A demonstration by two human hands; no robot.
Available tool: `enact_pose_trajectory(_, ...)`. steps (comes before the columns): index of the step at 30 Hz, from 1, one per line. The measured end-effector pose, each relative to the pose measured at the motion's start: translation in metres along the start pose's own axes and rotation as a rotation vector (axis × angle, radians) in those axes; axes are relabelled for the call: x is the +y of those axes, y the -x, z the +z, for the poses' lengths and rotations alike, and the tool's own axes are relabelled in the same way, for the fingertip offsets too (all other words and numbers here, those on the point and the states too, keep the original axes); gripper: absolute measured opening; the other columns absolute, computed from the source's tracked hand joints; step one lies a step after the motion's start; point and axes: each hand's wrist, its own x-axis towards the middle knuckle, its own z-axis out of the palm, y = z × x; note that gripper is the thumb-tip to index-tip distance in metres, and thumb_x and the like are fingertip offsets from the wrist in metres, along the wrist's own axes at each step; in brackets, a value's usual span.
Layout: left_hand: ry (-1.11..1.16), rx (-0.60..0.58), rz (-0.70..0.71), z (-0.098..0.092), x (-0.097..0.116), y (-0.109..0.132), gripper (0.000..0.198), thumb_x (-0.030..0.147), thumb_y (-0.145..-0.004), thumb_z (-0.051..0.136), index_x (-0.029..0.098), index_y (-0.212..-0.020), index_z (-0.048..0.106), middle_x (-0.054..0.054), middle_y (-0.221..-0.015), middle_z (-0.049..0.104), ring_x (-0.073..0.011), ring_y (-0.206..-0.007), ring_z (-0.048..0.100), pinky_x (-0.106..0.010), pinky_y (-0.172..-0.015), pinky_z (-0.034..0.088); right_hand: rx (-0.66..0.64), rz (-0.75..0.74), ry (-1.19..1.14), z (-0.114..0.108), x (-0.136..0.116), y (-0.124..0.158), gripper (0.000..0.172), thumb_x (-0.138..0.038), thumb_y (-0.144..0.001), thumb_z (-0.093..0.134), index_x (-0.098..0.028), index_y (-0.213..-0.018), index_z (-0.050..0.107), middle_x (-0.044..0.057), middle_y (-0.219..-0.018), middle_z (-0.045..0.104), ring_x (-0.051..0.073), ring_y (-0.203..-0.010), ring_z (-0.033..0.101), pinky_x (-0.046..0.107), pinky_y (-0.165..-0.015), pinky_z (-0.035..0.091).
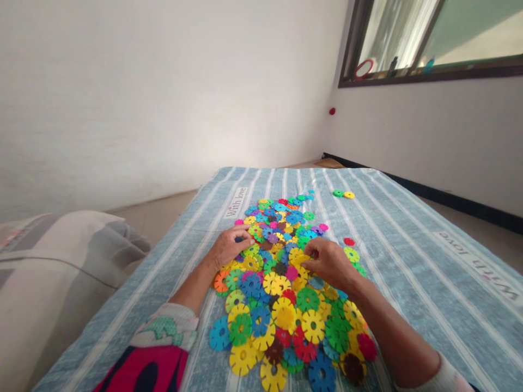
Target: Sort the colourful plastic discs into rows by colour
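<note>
A long heap of notched plastic discs (pixel 286 313), flower-shaped building pieces in many colours, covers the middle of the cloth. At the heap's left edge is my left hand (pixel 231 247), fingers curved, with a gap between thumb and forefinger. A dark blue disc (pixel 239 239) shows in that gap, and I cannot make out whether it is touched. Over the right side, my right hand (pixel 332 262) has its thumb and forefinger bent round the edge of a yellow disc (pixel 299 256). Its other fingers are curled and partly hidden.
The blue-and-white striped cloth (pixel 412 283) covers the whole table. Loose green (pixel 338 193) and yellow (pixel 348 195) discs lie at the far right, and a red disc (pixel 348 241) lies nearer. A cloth-covered seat (pixel 61 283) stands left; walls rise beyond.
</note>
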Motion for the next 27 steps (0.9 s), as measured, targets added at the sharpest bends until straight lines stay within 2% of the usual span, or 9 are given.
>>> enact_pose_trajectory(4, -0.005, -0.012, -0.007, 0.0, 0.0, 0.0, 0.037, 0.059, -0.064, 0.065, 0.023, -0.064, 0.07, -0.008, -0.123, 0.066, -0.0307, -0.116, 0.058, -0.044, -0.108, 0.036, -0.008, -0.028, 0.032, 0.003, 0.0, -0.003, 0.016, -0.015, -0.066, 0.061, -0.02, -0.081, 0.063, -0.001, -0.077, 0.062, 0.013, -0.068, 0.053, 0.023, -0.06, 0.033)
enact_pose_trajectory(8, -0.005, -0.014, -0.004, 0.0, 0.0, 0.0, 0.037, 0.06, -0.063, 0.066, 0.023, -0.064, 0.07, -0.007, -0.123, 0.066, -0.0289, -0.116, 0.058, -0.042, -0.108, 0.036, -0.009, -0.047, 0.038, 0.004, 0.0, -0.004, 0.035, -0.016, -0.066, 0.063, -0.023, -0.101, 0.065, 0.0, -0.083, 0.064, 0.014, -0.07, 0.054, 0.023, -0.063, 0.035)
enact_pose_trajectory(13, -0.003, -0.014, 0.0, 0.0, -0.001, -0.001, 0.039, 0.062, -0.063, 0.065, 0.023, -0.064, 0.069, -0.008, -0.122, 0.066, -0.0295, -0.115, 0.059, -0.042, -0.108, 0.036, -0.035, -0.089, 0.153, 0.003, -0.001, -0.004, 0.015, -0.019, -0.068, 0.062, -0.022, -0.082, 0.066, 0.0, -0.079, 0.061, 0.014, -0.069, 0.053, 0.024, -0.06, 0.03)
enact_pose_trajectory(18, -0.009, -0.006, -0.009, 0.0, 0.0, -0.001, 0.041, 0.063, -0.063, 0.065, 0.022, -0.065, 0.069, -0.011, -0.122, 0.066, -0.032, -0.116, 0.058, -0.045, -0.108, 0.035, -0.024, -0.071, 0.071, 0.002, -0.001, -0.003, 0.027, -0.016, -0.067, 0.064, -0.021, -0.094, 0.062, 0.001, -0.086, 0.062, 0.015, -0.075, 0.055, 0.025, -0.066, 0.035)
enact_pose_trajectory(27, -0.011, -0.001, -0.004, 0.0, -0.002, -0.001, 0.044, 0.065, -0.061, 0.065, 0.022, -0.065, 0.069, -0.01, -0.12, 0.067, -0.0323, -0.114, 0.059, -0.045, -0.107, 0.037, 0.012, -0.104, 0.02, 0.001, -0.003, 0.009, 0.013, -0.01, -0.066, 0.057, -0.02, -0.074, 0.054, -0.001, -0.076, 0.058, 0.014, -0.07, 0.053, 0.024, -0.063, 0.034)
